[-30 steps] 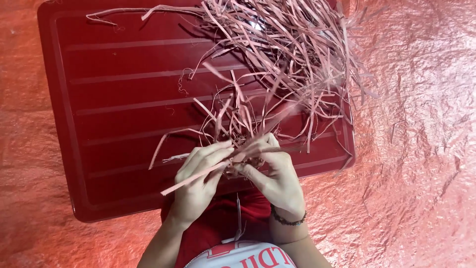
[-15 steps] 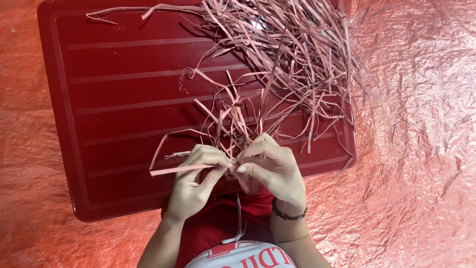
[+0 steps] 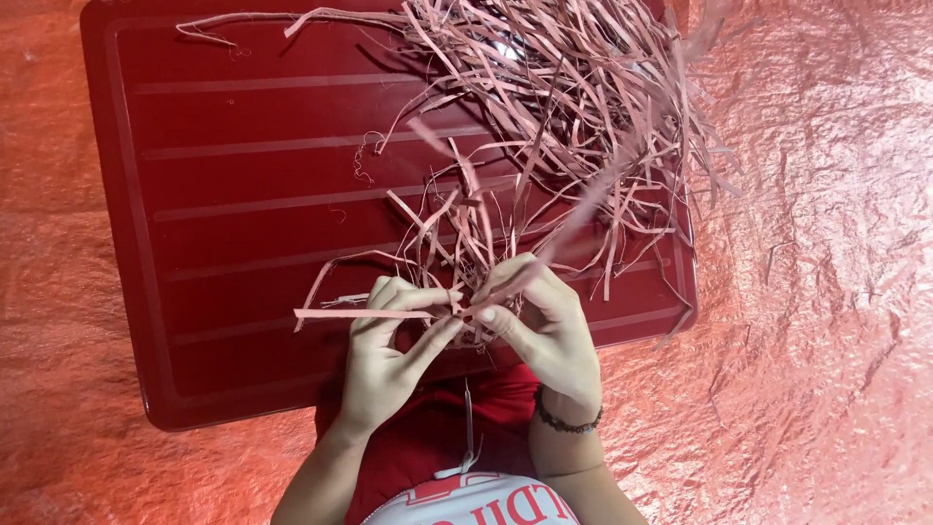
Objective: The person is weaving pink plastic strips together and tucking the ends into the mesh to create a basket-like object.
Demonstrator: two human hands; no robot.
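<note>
From my remote seat, much of the work was hard to read. The left hand (image 3: 389, 355) and right hand (image 3: 535, 326) met at about 6 o'clock of the frame, and their fingertips crowded together so tightly that I could not tell how the flat pale pink strip (image 3: 364, 313) was laced between them. The left grip was pinched together on that strip, which stuck out toward 9 o'clock. The right grip was closed on a blurred strand that rose toward 1 o'clock into the loose heap of pale pink paper-like strips (image 3: 564, 117). That heap lay at 12 to 2 o'clock on the dark red ribbed plastic tray (image 3: 243, 194), and its top ran out of the frame. A dark beaded bracelet (image 3: 569, 423) circled the right wrist. Both forearms were cut off at the bottom edge.

The tray's left half, from 9 to 11 o'clock, lay bare, with only a few stray threads. Its near edge ran just under the hands, and its right edge was partly buried under overhanging strips. Crinkled orange-red sheeting (image 3: 826, 340) spread wide on every side as the surface beneath.
</note>
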